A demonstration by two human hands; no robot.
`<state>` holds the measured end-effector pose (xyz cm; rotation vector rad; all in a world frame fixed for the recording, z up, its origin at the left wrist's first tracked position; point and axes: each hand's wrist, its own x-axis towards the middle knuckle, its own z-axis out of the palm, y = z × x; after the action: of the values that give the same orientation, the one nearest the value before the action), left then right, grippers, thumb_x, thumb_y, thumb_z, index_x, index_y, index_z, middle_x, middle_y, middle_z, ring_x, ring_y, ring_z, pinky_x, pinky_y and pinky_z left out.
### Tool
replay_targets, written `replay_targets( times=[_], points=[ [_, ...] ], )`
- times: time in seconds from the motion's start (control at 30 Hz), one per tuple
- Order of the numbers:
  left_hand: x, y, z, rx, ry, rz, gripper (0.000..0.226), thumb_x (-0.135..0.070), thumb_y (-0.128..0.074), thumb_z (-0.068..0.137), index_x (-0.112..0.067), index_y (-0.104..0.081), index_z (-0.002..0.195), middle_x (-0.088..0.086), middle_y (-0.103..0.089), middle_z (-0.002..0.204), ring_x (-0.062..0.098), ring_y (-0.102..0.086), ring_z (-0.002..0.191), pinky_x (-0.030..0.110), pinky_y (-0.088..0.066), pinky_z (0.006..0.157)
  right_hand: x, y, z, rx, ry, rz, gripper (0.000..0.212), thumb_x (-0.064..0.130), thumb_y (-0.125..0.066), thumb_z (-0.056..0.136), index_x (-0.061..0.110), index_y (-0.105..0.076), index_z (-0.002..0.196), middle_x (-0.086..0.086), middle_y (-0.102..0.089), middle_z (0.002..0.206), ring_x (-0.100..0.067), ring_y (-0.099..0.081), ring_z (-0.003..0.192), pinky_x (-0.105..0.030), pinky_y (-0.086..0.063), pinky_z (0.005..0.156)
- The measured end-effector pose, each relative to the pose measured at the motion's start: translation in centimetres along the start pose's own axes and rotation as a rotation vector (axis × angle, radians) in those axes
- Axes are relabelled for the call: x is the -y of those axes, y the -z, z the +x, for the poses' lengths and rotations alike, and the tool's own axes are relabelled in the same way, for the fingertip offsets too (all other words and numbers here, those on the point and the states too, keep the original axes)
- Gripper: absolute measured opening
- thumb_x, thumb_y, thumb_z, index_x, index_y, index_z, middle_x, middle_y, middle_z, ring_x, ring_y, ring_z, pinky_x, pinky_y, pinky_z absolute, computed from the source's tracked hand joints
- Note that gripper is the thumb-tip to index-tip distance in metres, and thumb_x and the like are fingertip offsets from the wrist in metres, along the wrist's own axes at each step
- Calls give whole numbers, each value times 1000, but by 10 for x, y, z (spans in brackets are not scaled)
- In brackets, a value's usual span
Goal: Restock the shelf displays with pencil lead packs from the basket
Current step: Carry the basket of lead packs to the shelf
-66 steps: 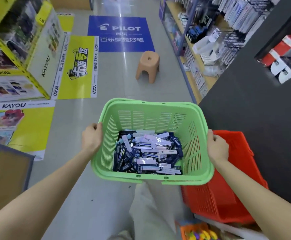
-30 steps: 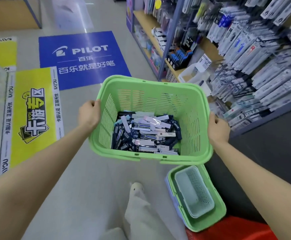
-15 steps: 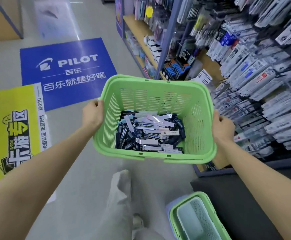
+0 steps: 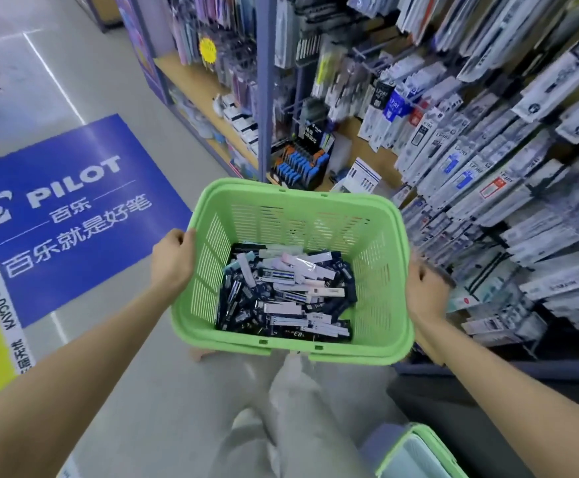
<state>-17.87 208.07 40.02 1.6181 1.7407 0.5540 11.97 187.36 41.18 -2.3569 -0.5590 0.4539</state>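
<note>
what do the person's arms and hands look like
The left hand and right hand are ungloved, no ring, watch or bracelet showing. The left arm and right arm are bare to the frame edge, no sleeve in view.

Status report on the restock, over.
Left hand and right hand grip the green basket by its side rims. Pencil lead packs heaped inside, none in hand. Hanging display just right of the basket, nothing between.

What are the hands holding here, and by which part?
Both hands hold the green basket by its rim: the left hand grips the left side, the right hand the right side.
</note>
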Motion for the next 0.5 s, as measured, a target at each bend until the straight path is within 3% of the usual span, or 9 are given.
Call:
replay_targets(
  times=[0.1,0.2,0.3,0.37,0.43,0.5],
  points=[
    [-19,-28,29,42,-24,30,37,-31,-38,98,-1,-54,86,9,-49,73,24,-43,69,33,-30,54,-6,-5,24,14,-60,-4,61,38,-25,102,-6,-53,71,-22,-53,64,-25,-49,62,-32,-33,56],
    [-42,-55,55,91,-47,61,35,-31,-39,99,-3,-55,87,10,-53,77,27,-46,75,36,-30,59,-2,1,45,56,-112,-39,60,37,-21,102,1,-52,67,-15,-53,64,-31,-52,64,-37,-40,55],
    [-60,-78,77,118,-85,64,38,-32,-40,99,-2,-54,82,11,-52,71,29,-47,70,36,-31,57,3,13,57,101,-179,-123,59,35,-17,103,-3,-58,85,-12,-52,71,-18,-42,55,-30,-29,45],
    [-73,-89,86,149,-117,72,39,-34,-41,98,-2,-52,79,9,-50,66,27,-45,65,35,-31,55,-4,12,65,97,-192,-120,62,33,-19,104,-9,-61,89,-20,-58,73,-20,-46,54,-35,-33,46],
    [-86,-98,94,173,-149,87,37,-34,-41,98,-3,-53,81,11,-52,68,27,-46,66,37,-34,59,-16,6,71,56,-237,-99,61,32,-20,103,-9,-60,81,-19,-54,66,-28,-52,58,-32,-31,43],
    [-99,-106,100,197,-180,88,36,-33,-41,98,-3,-54,83,13,-52,69,28,-46,66,38,-37,61,-21,3,78,1,-261,-66,59,31,-21,103,-3,-56,69,-12,-49,61,-25,-49,56,-26,-25,42]
  ],
)
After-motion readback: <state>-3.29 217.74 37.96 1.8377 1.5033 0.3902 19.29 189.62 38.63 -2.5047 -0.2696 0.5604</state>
